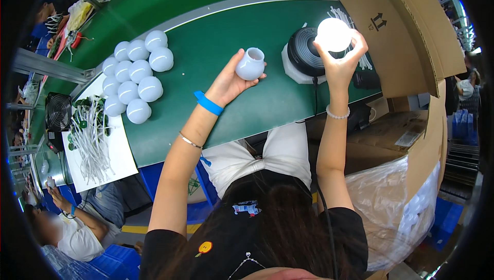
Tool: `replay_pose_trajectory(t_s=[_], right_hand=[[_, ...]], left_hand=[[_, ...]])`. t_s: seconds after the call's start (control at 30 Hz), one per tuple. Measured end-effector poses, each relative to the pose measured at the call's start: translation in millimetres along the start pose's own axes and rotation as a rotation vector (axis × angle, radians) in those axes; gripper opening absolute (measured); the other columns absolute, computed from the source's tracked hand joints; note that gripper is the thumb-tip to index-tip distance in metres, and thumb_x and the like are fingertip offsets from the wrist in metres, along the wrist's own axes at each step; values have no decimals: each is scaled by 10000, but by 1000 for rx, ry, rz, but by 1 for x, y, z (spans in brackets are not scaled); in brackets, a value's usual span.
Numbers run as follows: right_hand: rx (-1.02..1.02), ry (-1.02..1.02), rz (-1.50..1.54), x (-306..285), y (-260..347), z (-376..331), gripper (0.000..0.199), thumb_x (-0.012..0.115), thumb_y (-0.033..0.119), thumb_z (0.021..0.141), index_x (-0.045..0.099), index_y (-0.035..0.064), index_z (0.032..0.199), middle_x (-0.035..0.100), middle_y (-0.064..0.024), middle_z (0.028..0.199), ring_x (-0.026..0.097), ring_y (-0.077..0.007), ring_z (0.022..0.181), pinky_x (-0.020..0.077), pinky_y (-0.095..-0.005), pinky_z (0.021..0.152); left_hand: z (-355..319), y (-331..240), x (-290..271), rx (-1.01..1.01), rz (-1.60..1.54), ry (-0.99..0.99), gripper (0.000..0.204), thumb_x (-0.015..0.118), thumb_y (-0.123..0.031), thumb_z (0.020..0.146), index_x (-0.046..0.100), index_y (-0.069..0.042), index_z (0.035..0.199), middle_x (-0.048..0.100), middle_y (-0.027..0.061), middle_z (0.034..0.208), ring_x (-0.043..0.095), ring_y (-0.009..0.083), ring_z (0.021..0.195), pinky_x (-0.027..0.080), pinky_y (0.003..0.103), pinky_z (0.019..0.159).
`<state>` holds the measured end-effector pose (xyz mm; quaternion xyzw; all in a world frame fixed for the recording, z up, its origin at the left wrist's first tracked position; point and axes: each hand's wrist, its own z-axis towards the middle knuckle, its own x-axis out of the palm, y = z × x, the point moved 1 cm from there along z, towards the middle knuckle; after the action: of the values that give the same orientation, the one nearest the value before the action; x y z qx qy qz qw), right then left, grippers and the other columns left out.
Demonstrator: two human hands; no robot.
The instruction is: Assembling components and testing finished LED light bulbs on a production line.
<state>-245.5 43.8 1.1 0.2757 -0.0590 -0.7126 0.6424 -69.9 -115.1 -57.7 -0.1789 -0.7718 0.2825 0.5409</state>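
Observation:
My left hand [230, 80] holds an unlit white bulb [250, 64] above the green conveyor belt [216, 38], its open neck pointing up. My right hand [341, 63] grips a second white bulb [334, 34] that glows brightly, pressed into a round black socket fixture [304, 52] on a white base. A blue wristband sits on my left wrist and a bead bracelet on my right.
Several unlit white bulbs [135, 74] lie grouped at the belt's left. White paper with a bundle of white wires [91, 141] and a small black fan [57, 111] lie further left. An open cardboard box [406, 28] stands at right, a plastic-lined box [396, 197] below it. Another person [77, 228] sits lower left.

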Motion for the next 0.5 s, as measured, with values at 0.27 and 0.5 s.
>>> replay_pose_trajectory(t_s=[0.27,0.5], right_hand=[[11,68,214,5,31,-6,866,817,108,541,287,29,1221,402,-156,1143,415,-282,1055,343,-366,899],[-72,464,284,49,102,7,680,756,62,580,420,31,1170,422,-166,1115,424,-306,1037,375,-375,863]], left_hand=[[0,1,-5,-8,-41,45,480,415,-431,895,439,-30,1157,543,181,1072,588,264,838,504,282,640],[-3,6,-2,22,4,16,422,481,-447,861,472,-107,1110,579,79,969,606,211,782,494,269,619]])
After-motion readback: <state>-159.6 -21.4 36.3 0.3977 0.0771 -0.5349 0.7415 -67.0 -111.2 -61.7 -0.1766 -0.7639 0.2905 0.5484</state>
